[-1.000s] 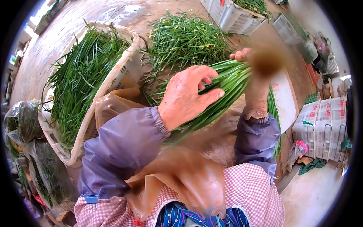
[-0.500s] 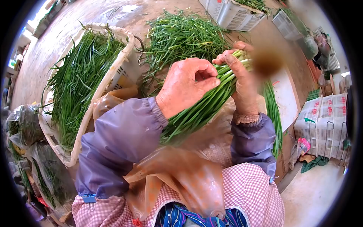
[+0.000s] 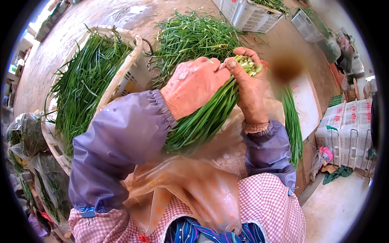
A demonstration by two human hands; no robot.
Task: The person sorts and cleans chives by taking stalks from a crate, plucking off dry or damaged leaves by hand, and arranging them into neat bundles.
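A bundle of long green chives (image 3: 206, 121) slants across in front of my chest, its pale cut ends (image 3: 248, 65) at the upper right. My right hand (image 3: 252, 87) wraps round the bundle just below those ends, thumb on the near side. Against the upper left side of the stems, my left hand (image 3: 194, 86) is closed with fingers curled in by the right thumb. What its fingertips pinch is hidden. The bundle's leafy lower end hangs over the clear orange-tinted plastic apron (image 3: 190, 178) on my lap.
At left stands a white basket (image 3: 139, 44) full of chives. A loose pile of chives (image 3: 194, 38) lies on the floor ahead. More chives (image 3: 292, 125) hang beside a white board (image 3: 310, 101) at right. Crates (image 3: 344, 125) stand further right; another crate (image 3: 247, 16) is at the back.
My left hand has closed its fingers and moved against the stems near the right thumb. The right hand has turned the bundle so its cut ends show, and moved slightly left.
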